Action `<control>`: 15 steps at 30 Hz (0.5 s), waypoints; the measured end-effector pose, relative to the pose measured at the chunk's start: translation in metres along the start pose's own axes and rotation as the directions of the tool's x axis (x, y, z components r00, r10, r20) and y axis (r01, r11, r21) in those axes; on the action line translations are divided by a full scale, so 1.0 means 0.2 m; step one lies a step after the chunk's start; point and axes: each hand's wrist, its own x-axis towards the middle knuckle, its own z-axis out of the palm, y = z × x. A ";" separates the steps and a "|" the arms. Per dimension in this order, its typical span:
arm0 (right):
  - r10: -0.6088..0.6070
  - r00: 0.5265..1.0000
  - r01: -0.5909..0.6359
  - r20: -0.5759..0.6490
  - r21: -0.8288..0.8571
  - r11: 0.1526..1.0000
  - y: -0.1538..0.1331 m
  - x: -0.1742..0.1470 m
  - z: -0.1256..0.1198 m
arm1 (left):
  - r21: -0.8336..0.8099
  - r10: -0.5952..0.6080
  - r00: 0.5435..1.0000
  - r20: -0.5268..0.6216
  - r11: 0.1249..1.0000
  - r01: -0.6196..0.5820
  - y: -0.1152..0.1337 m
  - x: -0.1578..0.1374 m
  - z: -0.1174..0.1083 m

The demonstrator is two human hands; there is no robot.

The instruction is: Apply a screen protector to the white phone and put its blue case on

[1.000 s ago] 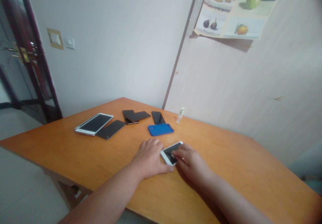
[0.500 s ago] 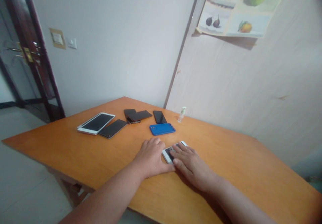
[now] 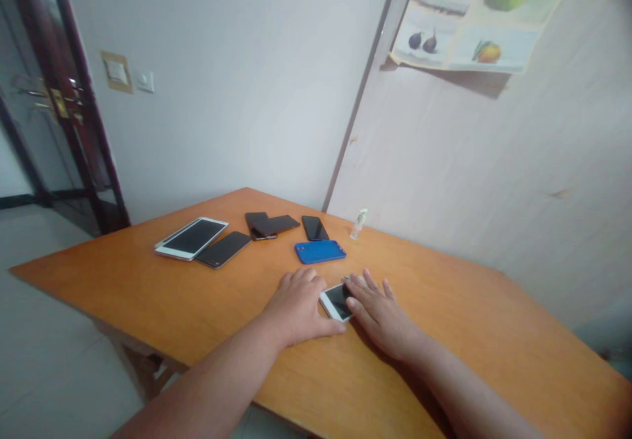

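A white-framed smartphone (image 3: 336,299) with a dark screen lies face up on the wooden table. My left hand (image 3: 299,307) grips its left end, the fingers along the far side and the thumb along the near side. Across the right part of the screen lies my right hand (image 3: 378,310), its fingers stretched out and spread. That end of the phone is mostly hidden under the right hand. I cannot make out whether anything is beneath those fingers.
Beyond my hands lie a blue phone case (image 3: 320,252), a black phone (image 3: 315,228) and two overlapping dark phones (image 3: 276,226). Farther left are a white tablet (image 3: 192,238) and a dark grey phone (image 3: 224,249). A small clear pump bottle (image 3: 357,226) stands near the wall.
My right hand has slid to the right over the phone, uncovering more of the screen's left part. Its fingers are spread wider. My left hand keeps its hold.
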 end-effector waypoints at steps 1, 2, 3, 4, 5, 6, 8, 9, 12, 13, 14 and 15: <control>0.018 1.000 -0.018 -0.006 -0.001 1.000 0.01 0.00 0.00 | -0.004 0.001 1.000 0.002 1.000 -0.001 0.00 0.00 0.00; -0.001 1.000 0.001 -0.001 0.009 1.000 0.00 0.00 0.00 | -0.007 0.001 1.000 0.001 1.000 -0.001 0.00 0.00 0.00; -0.049 0.999 0.049 0.009 0.026 0.998 -0.01 -0.01 0.00 | -0.008 -0.002 1.000 -0.003 1.000 0.002 0.00 0.00 0.00; -0.113 0.993 0.112 0.024 0.048 0.993 -0.04 -0.02 -0.01 | -0.011 -0.006 1.000 -0.008 1.000 0.006 0.00 0.00 0.00; -0.175 0.984 0.172 0.036 0.069 0.983 -0.07 -0.03 -0.02 | -0.017 -0.009 1.000 -0.011 1.000 0.009 0.00 0.00 0.00; -0.223 0.974 0.218 0.046 0.083 0.972 -0.09 -0.03 -0.02 | -0.027 -0.010 1.000 -0.014 1.000 0.010 0.00 0.00 0.01; -0.260 0.963 0.254 0.065 0.093 0.963 -0.14 -0.03 -0.03 | -0.056 -0.013 1.000 -0.021 0.998 0.012 -0.01 0.00 0.02; -0.259 0.963 0.252 0.073 0.092 0.963 -0.16 -0.02 -0.03 | -0.068 -0.016 1.000 -0.024 0.998 0.014 -0.01 0.00 0.02; -0.260 0.963 0.252 0.072 0.106 0.962 -0.17 0.00 -0.04 | -0.075 -0.035 0.999 -0.030 0.997 0.033 -0.01 0.00 0.03; -0.269 0.961 0.260 0.069 0.121 0.958 -0.16 -0.01 -0.05 | -0.073 -0.040 0.999 -0.027 0.997 0.038 -0.01 0.00 0.03; -0.279 0.957 0.267 0.075 0.139 0.954 -0.16 -0.02 -0.07 | -0.071 -0.044 0.999 -0.023 0.997 0.042 -0.01 0.00 0.03; -0.284 0.955 0.268 0.091 0.156 0.951 -0.15 -0.04 -0.09 | -0.072 -0.047 0.999 -0.019 0.996 0.045 -0.01 0.00 0.03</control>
